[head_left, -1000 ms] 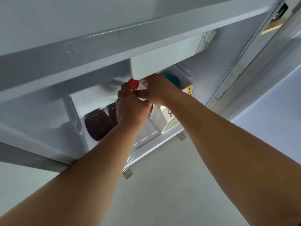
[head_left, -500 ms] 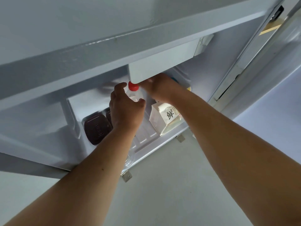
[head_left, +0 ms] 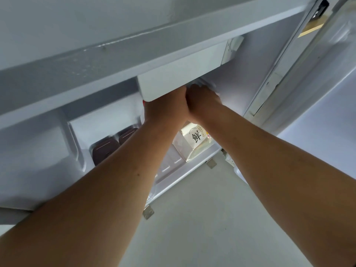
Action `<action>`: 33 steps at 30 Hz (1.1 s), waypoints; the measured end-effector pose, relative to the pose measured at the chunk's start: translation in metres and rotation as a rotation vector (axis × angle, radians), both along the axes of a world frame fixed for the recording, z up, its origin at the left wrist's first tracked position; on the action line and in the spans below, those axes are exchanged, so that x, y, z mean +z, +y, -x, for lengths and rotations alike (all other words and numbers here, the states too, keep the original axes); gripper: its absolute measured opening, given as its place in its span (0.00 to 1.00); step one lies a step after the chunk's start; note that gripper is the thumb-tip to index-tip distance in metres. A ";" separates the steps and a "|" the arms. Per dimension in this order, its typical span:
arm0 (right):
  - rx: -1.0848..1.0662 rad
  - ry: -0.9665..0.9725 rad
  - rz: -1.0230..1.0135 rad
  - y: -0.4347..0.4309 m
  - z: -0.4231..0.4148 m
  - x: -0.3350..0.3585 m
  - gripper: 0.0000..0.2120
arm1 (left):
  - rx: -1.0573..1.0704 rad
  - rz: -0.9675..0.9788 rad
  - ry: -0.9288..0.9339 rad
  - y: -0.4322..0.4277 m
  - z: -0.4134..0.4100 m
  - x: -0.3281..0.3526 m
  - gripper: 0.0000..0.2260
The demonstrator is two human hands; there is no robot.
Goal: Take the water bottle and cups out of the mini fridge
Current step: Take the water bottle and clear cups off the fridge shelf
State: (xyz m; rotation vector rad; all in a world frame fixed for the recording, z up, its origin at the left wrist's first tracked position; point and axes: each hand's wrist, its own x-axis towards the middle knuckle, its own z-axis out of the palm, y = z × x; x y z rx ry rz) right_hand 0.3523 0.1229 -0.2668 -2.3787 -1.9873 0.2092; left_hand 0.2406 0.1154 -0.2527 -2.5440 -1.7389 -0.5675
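Observation:
Both my arms reach deep into the open mini fridge (head_left: 107, 60). My left hand (head_left: 166, 109) and my right hand (head_left: 202, 102) are pressed side by side under the white freezer box (head_left: 181, 76), which hides the fingers of both. Something pale and crinkled (head_left: 202, 83) shows just past my right hand's knuckles; I cannot tell what it is or whether it is held. Of the water bottle (head_left: 143, 112) only a sliver of red cap and clear body shows, left of my left wrist. No cup is clearly visible.
A white milk carton (head_left: 194, 143) with a black character stands on the fridge floor under my right forearm. Two dark lidded containers (head_left: 105, 151) sit at the left. The open door (head_left: 317, 78) is on the right. Pale floor (head_left: 192, 218) lies below.
My left hand has left the bottle's neck and moved right and deeper, beside my right hand. Both hands have gone further in under the freezer box.

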 end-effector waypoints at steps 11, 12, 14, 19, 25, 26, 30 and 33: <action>0.059 0.047 0.063 0.021 -0.009 -0.008 0.34 | 0.170 0.081 -0.135 -0.001 0.027 -0.017 0.13; 0.071 0.067 0.078 0.020 -0.008 -0.008 0.34 | 0.183 0.108 -0.156 0.000 0.030 -0.019 0.13; 0.111 0.142 0.090 0.019 -0.002 -0.007 0.35 | 0.220 0.153 -0.211 0.004 0.035 -0.023 0.13; 0.210 0.265 0.125 0.020 0.018 -0.011 0.37 | 0.327 0.218 -0.523 -0.008 0.048 -0.032 0.22; 0.254 0.222 0.152 0.013 0.011 -0.007 0.42 | 0.308 0.305 -0.585 -0.026 0.063 -0.060 0.33; 0.247 0.247 0.151 0.011 0.011 -0.003 0.41 | 0.307 0.290 -0.600 -0.030 0.063 -0.062 0.35; 0.133 0.196 0.025 -0.002 -0.001 0.017 0.25 | 0.243 -0.048 -0.655 -0.053 0.065 -0.067 0.24; 0.120 0.057 0.012 -0.025 -0.009 0.018 0.19 | 0.021 -0.088 -0.540 -0.070 0.062 -0.068 0.09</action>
